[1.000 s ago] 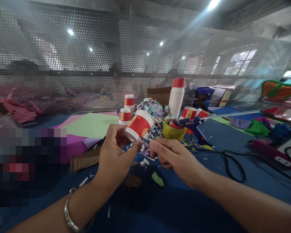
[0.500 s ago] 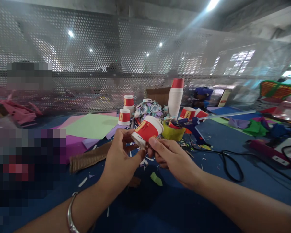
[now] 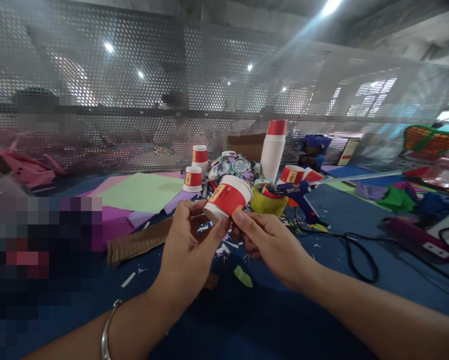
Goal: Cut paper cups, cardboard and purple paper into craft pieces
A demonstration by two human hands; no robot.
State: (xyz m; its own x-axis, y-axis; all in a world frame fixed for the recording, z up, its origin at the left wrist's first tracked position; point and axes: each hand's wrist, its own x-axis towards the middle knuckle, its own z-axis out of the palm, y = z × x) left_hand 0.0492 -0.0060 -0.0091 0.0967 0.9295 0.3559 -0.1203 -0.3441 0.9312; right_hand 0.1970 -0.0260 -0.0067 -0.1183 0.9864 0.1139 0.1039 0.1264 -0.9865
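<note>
A red and white paper cup [image 3: 228, 197] is held tilted above the blue table [image 3: 269, 320], its open rim pointing away to the right. My left hand [image 3: 185, 250] is closed on the cup's base, thumb and fingers pinching it. My right hand [image 3: 271, 240] is closed just beside the base, its thumb touching the cup's bottom edge; what its fingers pinch is hidden. Scattered paper scraps [image 3: 224, 247] lie on the table under both hands.
Behind the cup lie a yellow tape roll [image 3: 268, 202], a blue glue gun [image 3: 295, 192] with a black cord [image 3: 355, 252], more paper cups [image 3: 192, 179], a tall cup stack [image 3: 273, 150], coloured paper sheets [image 3: 140, 192] and a cardboard strip [image 3: 134, 244]. A perforated metal screen [image 3: 142, 100] closes the back.
The cup has moved a little right and towards my right hand. My right hand came up to its base; a thin dark tool seen between the hands a second ago no longer shows.
</note>
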